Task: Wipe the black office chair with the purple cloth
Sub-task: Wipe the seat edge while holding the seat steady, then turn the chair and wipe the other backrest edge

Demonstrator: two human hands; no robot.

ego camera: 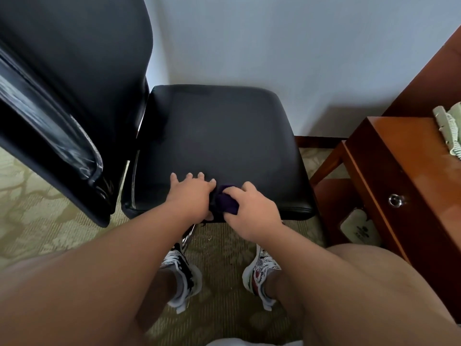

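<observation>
Head view, looking steeply down.

Hidden first: most of the purple cloth (225, 202), bunched into a dark wad and largely covered by the right hand (254, 211), with only a crumpled part showing between the two hands. Underside of the chair (219, 136) out of sight, apart from a shiny metal strip (188, 234) below the near edge of the seat (249, 116). Top of the backrest (74, 71) cut off at the upper left corner. Left thumb tucked low by the seat's edge, contact with the cloth hard to make out.

Chair turned sideways to the camera: backrest at the left, seat facing right, its near side edge running left to right across the picture. No clear long axis to the cloth, too crumpled to tell.

Cloth on the near edge of the seat, about midway along it. Right hand curled round it, fingers bent over the top, gripping it. Left hand (189, 193) just beside, flat on the seat, fingers spread and straight, holding nothing.

Around: pale wall (274, 46) behind, patterned carpet (37, 208) below, wooden cabinet (399, 171) with a round knob (396, 200) at the right, telephone (449, 131) on top cut by the frame edge, patterned shoes (184, 273) under the forearms.
</observation>
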